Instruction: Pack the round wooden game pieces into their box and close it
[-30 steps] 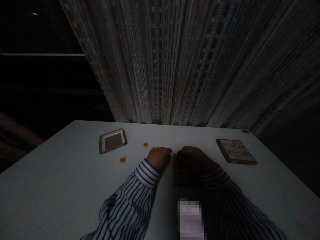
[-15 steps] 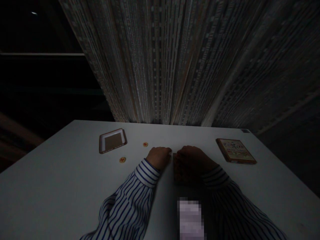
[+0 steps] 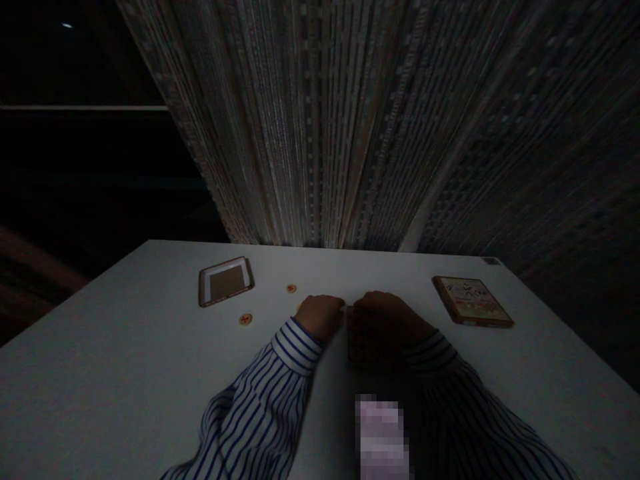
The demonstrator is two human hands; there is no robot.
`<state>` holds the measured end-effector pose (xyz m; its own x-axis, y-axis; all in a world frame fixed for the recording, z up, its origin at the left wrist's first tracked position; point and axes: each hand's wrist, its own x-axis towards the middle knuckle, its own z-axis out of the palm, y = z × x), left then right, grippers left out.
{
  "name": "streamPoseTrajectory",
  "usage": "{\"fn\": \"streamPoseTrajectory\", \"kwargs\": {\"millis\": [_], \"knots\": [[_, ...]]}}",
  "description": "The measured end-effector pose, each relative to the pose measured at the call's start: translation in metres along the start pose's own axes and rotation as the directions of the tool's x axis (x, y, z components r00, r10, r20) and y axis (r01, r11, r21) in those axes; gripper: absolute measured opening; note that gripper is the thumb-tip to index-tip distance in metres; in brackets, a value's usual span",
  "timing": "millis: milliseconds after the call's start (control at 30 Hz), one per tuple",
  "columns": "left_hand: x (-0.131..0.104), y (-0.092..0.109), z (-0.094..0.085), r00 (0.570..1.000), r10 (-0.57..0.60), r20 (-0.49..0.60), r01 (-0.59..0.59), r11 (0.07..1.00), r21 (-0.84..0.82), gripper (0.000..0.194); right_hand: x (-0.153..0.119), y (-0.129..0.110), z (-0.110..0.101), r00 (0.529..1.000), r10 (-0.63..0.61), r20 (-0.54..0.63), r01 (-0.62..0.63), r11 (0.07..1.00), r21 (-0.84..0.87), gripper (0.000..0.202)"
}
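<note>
My left hand [image 3: 323, 317] rests low over the white table, its fingers curled together toward the right; whatever they hold, if anything, is hidden. Close beside it, my right hand [image 3: 390, 319] is closed over the far part of a dark, shallow tray of round pieces [image 3: 357, 353]. That hand and deep shadow cover much of the tray, and what its fingers grip cannot be seen. Left of my left hand lie two round wooden game pieces with red marks, one nearer [image 3: 245, 320] and one farther [image 3: 291, 289]. The edge of another round piece [image 3: 299, 309] peeks out beside my left hand.
An open shallow box part [image 3: 201, 290] with a pale inner rim lies at the back left of the white table [image 3: 125, 360]. At the right is a flat box with a printed picture [image 3: 473, 300]. A striped curtain [image 3: 320, 133] hangs behind the table. The light is dim.
My left hand has shifted slightly to the right, and the edge of a round piece now shows beside it. My right hand stays nearly in place over the tray.
</note>
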<state>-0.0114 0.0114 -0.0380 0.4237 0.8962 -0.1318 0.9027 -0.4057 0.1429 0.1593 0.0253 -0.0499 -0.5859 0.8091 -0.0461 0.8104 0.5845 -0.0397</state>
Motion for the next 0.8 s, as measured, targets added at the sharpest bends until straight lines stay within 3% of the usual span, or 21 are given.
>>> {"fn": "streamPoseTrajectory", "kwargs": {"millis": [367,800], "knots": [[-0.0005,0.0023,-0.0017,1.000,-0.003,0.018,0.003,1.000,0.003,0.034,0.0009,0.0001,-0.0005,1.000,-0.013,0.012,0.012,0.999,0.031,0.033],[0.0003,0.0024,-0.0023,0.999,0.040,0.020,-0.040,0.999,-0.004,0.035,0.0008,-0.0027,-0.0070,0.999,-0.013,0.035,0.010,0.997,0.073,0.028]]}}
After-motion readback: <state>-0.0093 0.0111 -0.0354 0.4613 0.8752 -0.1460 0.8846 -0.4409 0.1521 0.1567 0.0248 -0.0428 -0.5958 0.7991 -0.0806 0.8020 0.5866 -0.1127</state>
